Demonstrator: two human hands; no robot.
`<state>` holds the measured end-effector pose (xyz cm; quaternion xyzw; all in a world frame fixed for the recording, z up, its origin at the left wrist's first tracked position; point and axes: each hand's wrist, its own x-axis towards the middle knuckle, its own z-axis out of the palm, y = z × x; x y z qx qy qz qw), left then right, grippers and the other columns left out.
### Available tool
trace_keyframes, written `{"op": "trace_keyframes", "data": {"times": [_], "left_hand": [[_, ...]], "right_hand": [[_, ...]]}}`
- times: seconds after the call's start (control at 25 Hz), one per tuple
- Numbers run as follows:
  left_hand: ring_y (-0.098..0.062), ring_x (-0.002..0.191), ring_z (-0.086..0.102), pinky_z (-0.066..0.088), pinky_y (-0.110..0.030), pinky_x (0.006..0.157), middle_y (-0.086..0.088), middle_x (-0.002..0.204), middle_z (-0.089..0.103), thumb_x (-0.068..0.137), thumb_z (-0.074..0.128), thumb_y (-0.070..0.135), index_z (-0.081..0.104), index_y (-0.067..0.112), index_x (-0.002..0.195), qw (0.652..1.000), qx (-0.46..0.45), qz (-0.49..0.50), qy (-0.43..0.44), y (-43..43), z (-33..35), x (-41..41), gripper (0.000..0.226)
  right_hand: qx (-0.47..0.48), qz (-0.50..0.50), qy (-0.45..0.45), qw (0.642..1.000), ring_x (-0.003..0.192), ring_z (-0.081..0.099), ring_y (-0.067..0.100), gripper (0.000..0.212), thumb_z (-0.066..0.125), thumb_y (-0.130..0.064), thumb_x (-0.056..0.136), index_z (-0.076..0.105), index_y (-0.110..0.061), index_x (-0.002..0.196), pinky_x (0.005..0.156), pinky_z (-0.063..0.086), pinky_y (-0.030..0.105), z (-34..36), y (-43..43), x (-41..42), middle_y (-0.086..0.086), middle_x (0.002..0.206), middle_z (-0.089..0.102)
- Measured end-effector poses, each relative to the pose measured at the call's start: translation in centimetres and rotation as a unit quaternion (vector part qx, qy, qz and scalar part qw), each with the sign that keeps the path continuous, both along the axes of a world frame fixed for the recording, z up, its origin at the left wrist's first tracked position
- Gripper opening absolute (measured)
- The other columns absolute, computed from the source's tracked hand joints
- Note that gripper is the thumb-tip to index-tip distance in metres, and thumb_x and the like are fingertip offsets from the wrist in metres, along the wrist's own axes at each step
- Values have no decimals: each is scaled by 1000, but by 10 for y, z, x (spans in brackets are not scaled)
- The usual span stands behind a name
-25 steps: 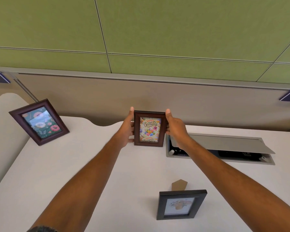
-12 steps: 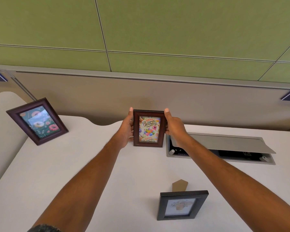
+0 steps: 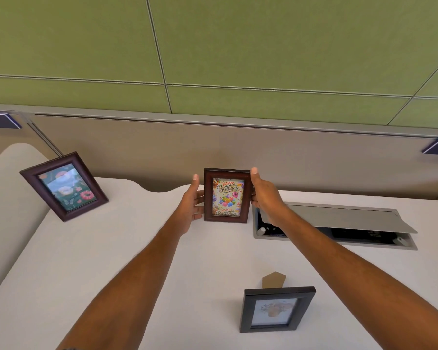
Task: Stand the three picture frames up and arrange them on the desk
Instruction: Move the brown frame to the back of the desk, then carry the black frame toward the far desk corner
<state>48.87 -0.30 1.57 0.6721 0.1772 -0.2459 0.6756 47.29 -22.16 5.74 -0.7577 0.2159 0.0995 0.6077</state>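
Clamping birthday frame [image 3: 226,195] upright | left hand [image 3: 191,204] — right hand [image 3: 264,195] | grip: pinching both sides

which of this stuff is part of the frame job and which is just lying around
Job: birthday frame, held by left hand and right hand; donut frame; black frame; desk.
Just there: cable box, flap open; green wall panels.

Your left hand [image 3: 190,207] has slipped down the left side of the birthday frame [image 3: 227,195] at the centre of the view. A second ago its thumb tip sat against the frame's top left corner. Now the tip is lower, below that corner, with a thin gap between thumb and wood. Everything in view sits a touch further right.
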Motion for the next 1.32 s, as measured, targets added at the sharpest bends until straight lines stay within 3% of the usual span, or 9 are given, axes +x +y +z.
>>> {"op": "trace_keyframes", "data": {"times": [0.16, 0.24, 0.4, 0.48, 0.6, 0.72, 0.96, 1.12, 1.32], "left_hand": [[-31, 128, 68, 38, -53, 119, -6, 144, 64, 94, 29, 89, 59, 18, 149, 1000, 10, 30, 4, 19, -5, -21, 95], [-30, 129, 66, 38, -53, 117, -6, 144, 65, 96, 31, 87, 62, 19, 146, 999, 23, 40, 9, 29, -4, -34, 90], [-27, 131, 64, 38, -52, 115, -7, 144, 68, 100, 41, 79, 68, 18, 139, 997, 71, 23, 19, 50, 1, -69, 76], [-28, 133, 63, 38, -52, 116, -9, 146, 67, 102, 44, 75, 68, 17, 140, 996, 81, 24, 27, 59, 1, -93, 74], [-31, 138, 60, 37, -54, 120, -11, 152, 64, 103, 43, 73, 67, 14, 143, 996, 72, 30, 39, 62, -2, -134, 75], [-31, 136, 61, 36, -53, 122, -13, 152, 64, 103, 42, 72, 66, 12, 143, 997, 49, 29, 49, 47, -6, -186, 76], [-20, 125, 67, 40, -50, 115, -3, 143, 71, 95, 35, 85, 68, 21, 140, 996, 35, -45, 71, 2, 0, -255, 85], [-19, 129, 64, 37, -51, 114, 6, 139, 71, 84, 27, 95, 68, 27, 137, 994, 42, -79, 67, -22, 9, -270, 96], [-20, 137, 59, 26, -62, 127, 5, 141, 69, 97, 23, 86, 68, 32, 131, 995, 25, -91, 46, -47, 20, -280, 78]], "right_hand": [[-18, 26, -20, 999, 126, 69, 29, 64, 32, -73, 104, 66, -24, 127, 112, 54, 49, 6, -2, -10, 5, 128, 73], [-54, 39, -30, 997, 132, 65, 30, 76, 31, -78, 101, 63, -20, 139, 114, 52, 50, 10, -7, -18, 8, 141, 70], [-82, 25, -19, 996, 139, 59, 32, 80, 33, -77, 103, 53, -19, 154, 119, 46, 53, 19, -29, -44, 10, 153, 62], [-64, 9, -24, 998, 135, 62, 30, 75, 36, -74, 105, 57, -19, 151, 120, 45, 52, 24, -42, -63, 10, 147, 66], [-28, -25, -38, 999, 121, 67, 23, 56, 41, -72, 105, 69, -27, 124, 115, 48, 46, 36, -57, -98, 4, 130, 73], [-16, -47, -52, 997, 115, 72, 21, 56, 44, -79, 100, 73, -32, 108, 112, 53, 45, 40, -70, -141, 1, 118, 77], [17, -60, -11, 998, 120, 72, 28, 85, 46, -81, 88, 70, -14, 134, 116, 53, 48, 21, -84, -225, 11, 130, 75], [27, -36, 49, 998, 128, 68, 34, 84, 38, -80, 93, 64, -17, 142, 118, 51, 49, 2, -79, -264, 14, 141, 71], [45, -4, 74, 996, 117, 72, 28, 77, 31, -79, 91, 63, -26, 136, 113, 54, 48, -2, -63, -284, 4, 125, 75]]}}
